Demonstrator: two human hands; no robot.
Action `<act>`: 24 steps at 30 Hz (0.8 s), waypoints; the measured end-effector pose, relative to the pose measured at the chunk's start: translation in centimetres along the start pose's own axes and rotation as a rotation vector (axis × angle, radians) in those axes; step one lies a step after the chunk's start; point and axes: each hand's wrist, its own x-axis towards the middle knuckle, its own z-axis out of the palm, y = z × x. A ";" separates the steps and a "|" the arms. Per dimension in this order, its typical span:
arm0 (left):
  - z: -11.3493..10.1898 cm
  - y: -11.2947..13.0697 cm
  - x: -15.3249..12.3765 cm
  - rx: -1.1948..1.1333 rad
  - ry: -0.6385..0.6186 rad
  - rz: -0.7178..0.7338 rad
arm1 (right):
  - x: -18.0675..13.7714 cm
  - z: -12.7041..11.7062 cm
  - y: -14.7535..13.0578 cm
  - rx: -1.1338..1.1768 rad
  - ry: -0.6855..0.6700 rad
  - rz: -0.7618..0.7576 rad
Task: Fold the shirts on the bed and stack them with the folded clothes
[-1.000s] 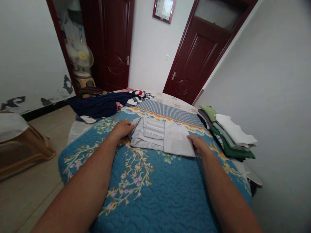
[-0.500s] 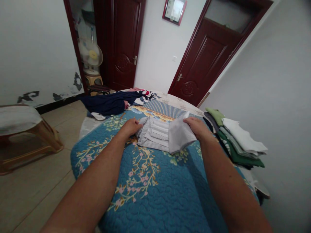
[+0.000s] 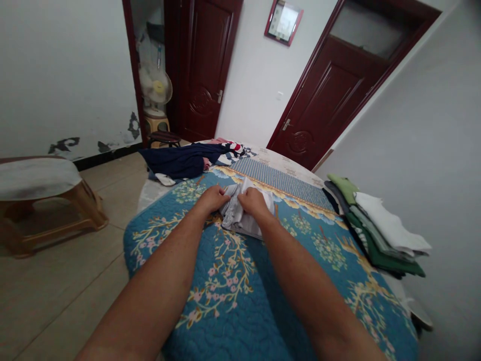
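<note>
A grey-and-white striped garment (image 3: pixel 244 223), perhaps a shirt, lies partly folded on the blue floral quilted cover (image 3: pixel 233 321). My left hand (image 3: pixel 213 198) pinches its left edge. My right hand (image 3: pixel 254 201) is closed on the flap that is folded over towards the left, close beside my left hand. Part of the garment's right side is hidden behind my right hand and wrist.
A stack of folded clothes (image 3: pixel 379 230) in green, white and grey lies at the table's right edge by the wall. Loose navy clothing (image 3: pixel 180 161) is heaped at the far left. A stool (image 3: pixel 48 200) stands on the floor to the left.
My right hand has carried the garment's right flap leftwards over the rest, up beside my left hand. My left hand keeps its hold. The view has shifted slightly.
</note>
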 end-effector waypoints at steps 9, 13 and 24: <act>0.2 1.5 -1.3 0.146 0.149 0.088 | -1.9 -0.7 3.7 0.080 0.130 -0.225; 1.1 3.6 -3.2 0.299 0.177 0.478 | -2.6 -0.1 6.9 -0.087 0.166 -0.317; 5.3 3.4 -4.4 0.662 0.011 0.417 | -3.9 3.4 10.4 -0.105 0.100 -0.242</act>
